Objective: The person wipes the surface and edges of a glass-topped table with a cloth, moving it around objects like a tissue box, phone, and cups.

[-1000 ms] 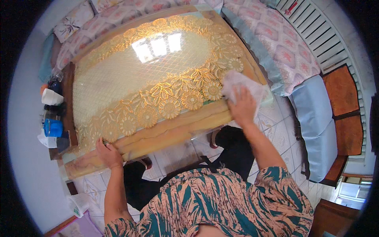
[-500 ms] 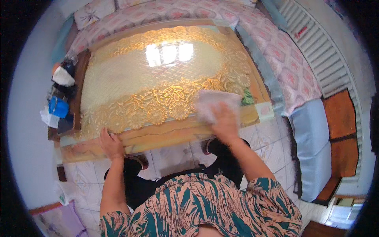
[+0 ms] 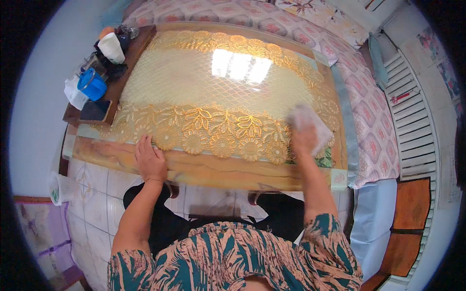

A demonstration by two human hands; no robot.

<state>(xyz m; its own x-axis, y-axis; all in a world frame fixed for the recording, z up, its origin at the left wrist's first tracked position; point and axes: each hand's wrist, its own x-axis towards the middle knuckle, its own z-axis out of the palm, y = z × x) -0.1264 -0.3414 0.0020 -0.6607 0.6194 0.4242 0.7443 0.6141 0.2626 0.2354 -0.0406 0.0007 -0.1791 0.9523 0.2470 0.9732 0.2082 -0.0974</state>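
Observation:
My right hand (image 3: pixel 304 140) presses a pale pinkish-white cloth (image 3: pixel 319 130) onto the table near its right side; motion smears the fingers and part of the cloth. Beneath it lies a gold lace-patterned table cover (image 3: pixel 194 138) with flowers and leaves, under a shiny clear surface that reflects a bright window. By the near edge, left of the middle, my left hand (image 3: pixel 151 160) rests flat with its fingers stretched out, holding nothing. A marbled amber border (image 3: pixel 218 172) runs along the table's near side.
On the table's left, a dark wooden tray-like stand (image 3: pixel 138 53) carries a blue cup (image 3: pixel 91 85), a white cup-shaped item (image 3: pixel 111 48) and a dark flat device (image 3: pixel 95 110). A patterned sofa (image 3: pixel 376 131) borders the far and right sides. Beyond it is a white radiator (image 3: pixel 412 121).
My right hand has slid the cloth to the right and a little farther away over the table. The view has shifted; my left hand stays flat by the near edge.

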